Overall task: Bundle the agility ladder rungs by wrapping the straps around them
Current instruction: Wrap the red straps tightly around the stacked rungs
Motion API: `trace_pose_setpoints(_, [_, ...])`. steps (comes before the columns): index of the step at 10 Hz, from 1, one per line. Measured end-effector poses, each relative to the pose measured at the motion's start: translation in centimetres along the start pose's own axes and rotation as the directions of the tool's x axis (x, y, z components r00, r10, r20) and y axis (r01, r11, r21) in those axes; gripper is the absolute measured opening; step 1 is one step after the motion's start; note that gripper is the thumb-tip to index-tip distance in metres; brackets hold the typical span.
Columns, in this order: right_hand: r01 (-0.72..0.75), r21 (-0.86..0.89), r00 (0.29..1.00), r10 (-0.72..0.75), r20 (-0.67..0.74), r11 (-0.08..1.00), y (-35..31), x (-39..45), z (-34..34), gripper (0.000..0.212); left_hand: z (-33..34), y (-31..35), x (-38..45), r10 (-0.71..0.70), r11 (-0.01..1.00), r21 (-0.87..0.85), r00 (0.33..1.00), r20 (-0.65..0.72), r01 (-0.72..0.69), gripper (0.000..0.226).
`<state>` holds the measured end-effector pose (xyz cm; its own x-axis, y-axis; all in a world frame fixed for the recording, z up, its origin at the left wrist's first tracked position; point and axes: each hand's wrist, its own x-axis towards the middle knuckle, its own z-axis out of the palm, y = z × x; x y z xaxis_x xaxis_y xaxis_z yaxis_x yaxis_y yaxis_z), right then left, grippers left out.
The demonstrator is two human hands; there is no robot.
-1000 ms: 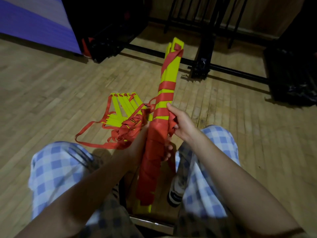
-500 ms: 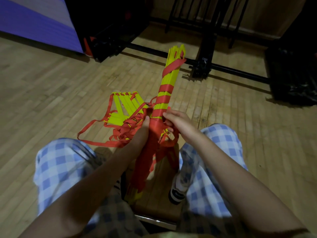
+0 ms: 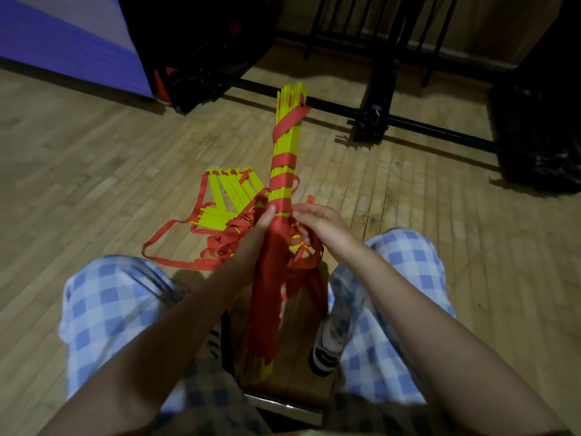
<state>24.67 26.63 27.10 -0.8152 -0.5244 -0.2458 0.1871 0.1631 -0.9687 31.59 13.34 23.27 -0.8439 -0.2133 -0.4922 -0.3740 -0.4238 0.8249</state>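
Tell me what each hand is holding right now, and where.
Left hand grips the rung bundle at mid-length, over the wrapped straps. Right hand pinches loose red strap beside it.

Both forearms reach forward, left hand (image 3: 256,234) and right hand (image 3: 320,229) close together, fingers (image 3: 303,215) curled inward

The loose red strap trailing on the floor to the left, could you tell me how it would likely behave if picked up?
The loose red strap would probably be floppy: it lies in slack curves on the wooden floor. It looks thin and flat, so likely light. It tangles near the left hand, so lifting it may tug the unbundled yellow rungs.
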Motion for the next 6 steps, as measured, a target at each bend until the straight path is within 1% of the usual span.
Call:
trace_pose_setpoints(1, [0.047,-0.098,0.999,-0.046,0.009,0.994,0.1,-0.1,0.1,0.034,-0.6,0.5,0.7,0.004,1.0,0.011,1.0,-0.022,-0.004,0.038])
trace_pose_setpoints(2, [0.104,-0.419,0.994,-0.088,0.058,0.902,0.1,0.4,-0.7,0.057,-1.2,1.8,0.5,0.096,0.995,0.051,0.99,-0.106,-0.091,0.041])
trace_pose_setpoints(3, [0.117,-0.635,0.991,-0.043,0.13,0.763,0.1,0.9,-1.5,0.059,-2.2,3.3,0.4,0.19,0.979,0.112,0.966,-0.175,-0.173,0.045])
trace_pose_setpoints(4, [0.037,-0.766,0.956,0.2,0.214,0.642,0.9,1.2,-2.5,0.012,-4.3,5.1,0.3,0.29,0.956,0.109,0.936,-0.2,-0.272,0.039])
trace_pose_setpoints(5, [-0.026,-0.869,0.952,0.278,0.129,0.493,0.8,2.1,-4.2,0.022,-6.6,5.8,0.4,0.34,0.938,0.131,0.924,-0.175,-0.321,0.071])
trace_pose_setpoints(6, [-0.089,-0.917,0.944,0.327,0.047,0.389,0.5,2.6,-6.2,0.012,-7.3,5.9,0.2,0.368,0.93,0.091,0.904,-0.217,-0.357,0.049])
